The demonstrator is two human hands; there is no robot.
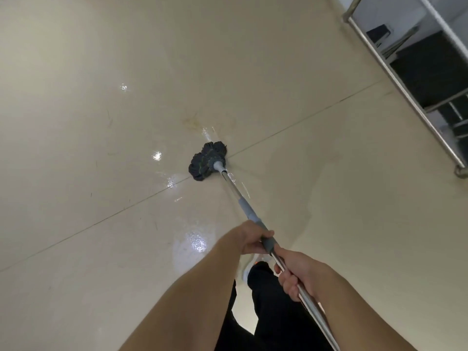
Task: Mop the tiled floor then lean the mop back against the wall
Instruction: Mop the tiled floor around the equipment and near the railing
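The mop has a dark, stringy head pressed flat on the beige tiled floor, right on a grout line. Its metal handle runs down and right toward me. My left hand grips the grey sleeve of the handle from the left. Lower on the bare metal pole sits my right hand, wrapped around it. Wet, shiny patches lie around the mop head and in front of my left hand. A faint yellowish stain marks the tile just beyond the mop head.
A metal-framed shelf unit with dark boxes stands along the upper right. My dark trouser legs and a white shoe are below the hands. Grout lines cross the floor diagonally.
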